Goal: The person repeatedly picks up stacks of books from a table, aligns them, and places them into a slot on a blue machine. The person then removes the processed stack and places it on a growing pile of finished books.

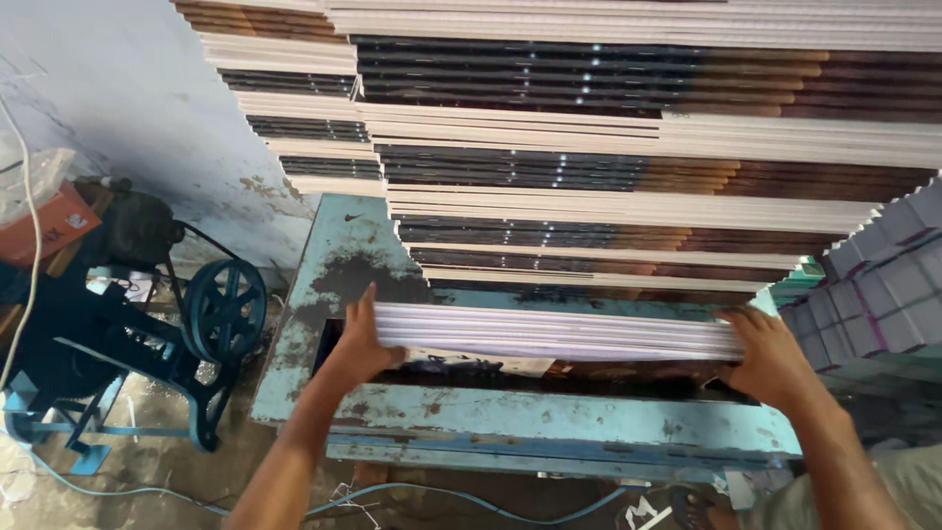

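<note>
— What stands at the far left?

— A dark blue machine with a spoked wheel (225,309) sits on the floor beside a worn pale wall, with a light blue cable (147,489) trailing under it.

— And the person's left hand (361,344)?

— It presses flat against the left end of a bundle of white sheets (554,332), thumb under and fingers (365,306) spread up along the edge, so the bundle is held there.

— Where does that bundle lie?

— It lies lengthwise over the dark opening of a chipped turquoise metal bench (549,412), just below tall stepped stacks of white and brown sheets (628,147).

— The right hand (770,358)?

— It clamps the bundle's right end, fingers curled over the top edge. Just beside it, further right, leans a fanned pile of white sheets with purple edges (883,285). A sandalled foot (702,510) shows at the bottom.
</note>
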